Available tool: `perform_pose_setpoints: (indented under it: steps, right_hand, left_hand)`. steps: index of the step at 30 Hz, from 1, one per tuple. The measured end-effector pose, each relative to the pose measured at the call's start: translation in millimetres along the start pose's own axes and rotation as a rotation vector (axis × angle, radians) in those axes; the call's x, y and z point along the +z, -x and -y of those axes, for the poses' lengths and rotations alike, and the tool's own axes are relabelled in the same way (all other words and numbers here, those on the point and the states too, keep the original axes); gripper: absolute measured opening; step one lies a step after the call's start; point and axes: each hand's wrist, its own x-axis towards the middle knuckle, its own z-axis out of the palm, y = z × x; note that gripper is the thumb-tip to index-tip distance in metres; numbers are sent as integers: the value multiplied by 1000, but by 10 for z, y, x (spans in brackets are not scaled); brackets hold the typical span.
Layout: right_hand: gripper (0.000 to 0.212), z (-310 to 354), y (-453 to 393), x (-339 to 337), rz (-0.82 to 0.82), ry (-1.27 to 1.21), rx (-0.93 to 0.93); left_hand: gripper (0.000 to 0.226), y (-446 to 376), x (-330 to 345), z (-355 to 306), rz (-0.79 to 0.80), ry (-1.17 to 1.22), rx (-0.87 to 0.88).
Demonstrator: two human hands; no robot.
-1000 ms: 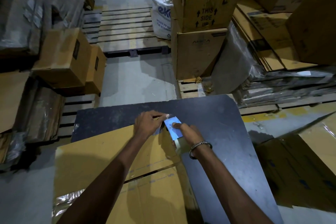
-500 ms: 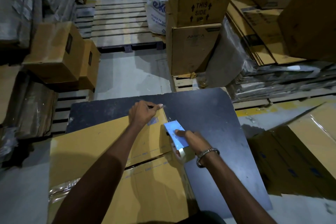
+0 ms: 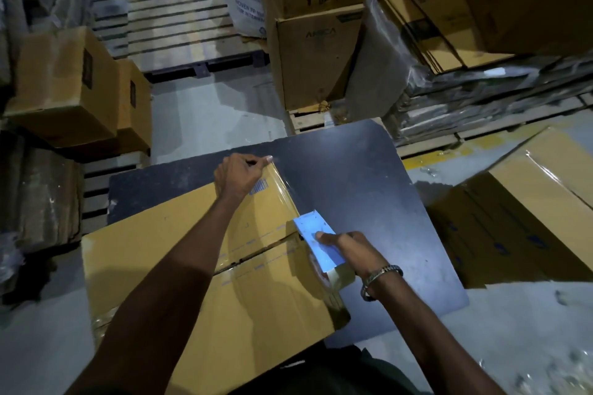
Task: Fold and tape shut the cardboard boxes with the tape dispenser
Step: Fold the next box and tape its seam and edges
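Partly, the right hand (image 3: 349, 250) hides the tape dispenser (image 3: 321, 247) on the box (image 3: 179, 240)

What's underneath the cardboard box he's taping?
The cardboard box lies on a dark board, which shows beyond it and to its right. The box hides what is directly beneath it; grey floor surrounds the board.

The flattened box (image 3: 179, 253) lies on the board (image 3: 369, 202), toward its left edge. The tape dispenser (image 3: 321, 247) sits at the box's right edge (seam level). Stacked cartons (image 3: 317, 26) stand behind the board's far edge.
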Motion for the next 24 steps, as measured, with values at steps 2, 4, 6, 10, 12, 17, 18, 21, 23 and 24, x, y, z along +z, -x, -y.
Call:
perform_pose_setpoints:
  steps: [2, 4, 6, 10, 12, 17, 18, 21, 23, 24]
  right_hand:
    - [34, -41, 56, 3, -13, 10, -8]
    - [36, -76, 119, -1, -21, 14, -11]
    - [38, -144, 185, 5, -37, 43, -1]
    - [35, -316, 325, -3, -114, 86, -12]
    - [36, -400, 408, 7, -150, 100, -6]
    - [56, -685, 631, -38, -221, 110, 43]
    - [64, -749, 673, -79, -239, 97, 53]
    - [64, -966, 847, -176, -247, 88, 79]
    - [64, -1155, 974, -192, -253, 72, 71]
    - [67, -1234, 1019, -189, -261, 56, 65]
  left_hand:
    - [63, 4, -1, -5, 9, 0, -13]
    - [65, 13, -12, -17, 12, 9, -20]
    - [68, 25, -19, -21, 11, 25, -26]
    - [68, 72, -64, -51, 35, 31, -23]
    - [68, 92, -94, -52, 53, 32, -20]
    - [73, 75, -107, -9, 98, 11, -10]
    - [78, 50, -94, 23, 91, 8, -21]
    - [81, 40, -90, 21, 75, -11, -9]
    - [68, 81, -110, -27, 79, -14, 25]
    - [63, 95, -120, -48, 75, -15, 41]
